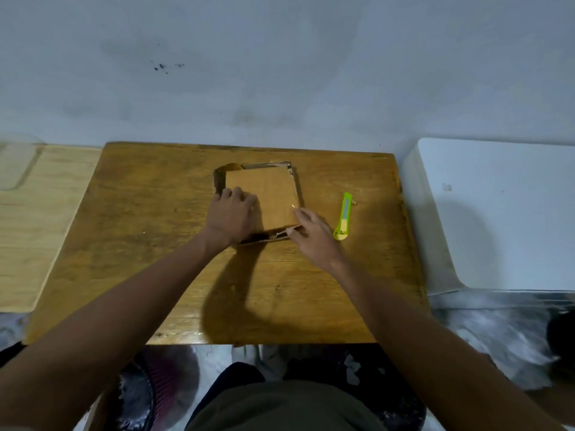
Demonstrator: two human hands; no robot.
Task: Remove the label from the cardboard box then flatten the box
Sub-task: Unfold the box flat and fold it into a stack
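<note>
1. We press our left hand (231, 213) on the left side of the cardboard box (264, 197). The fingers curl a little over the left edge, so we think it grips the box there.
2. Our right hand (311, 233) is at the near right corner of the box. Its fingertips pinch the thin edge there. We cannot tell if they hold the cardboard or a bit of tape.
3. The box sits in the middle of the frame, on the brown wooden table (140, 244). It looks low and almost flat. Its top is smooth and plain brown, and we see no label on it.
4. We think the flattening step is going on now. Next we need to push the raised edges down until the sides fold flat.
5. A green and yellow box cutter (344, 217) lies just right of the box. It is long, thin and plastic.
6. A white box-like thing (497, 213) sits at the right, and a pale wooden board (40, 219) at the left.
</note>
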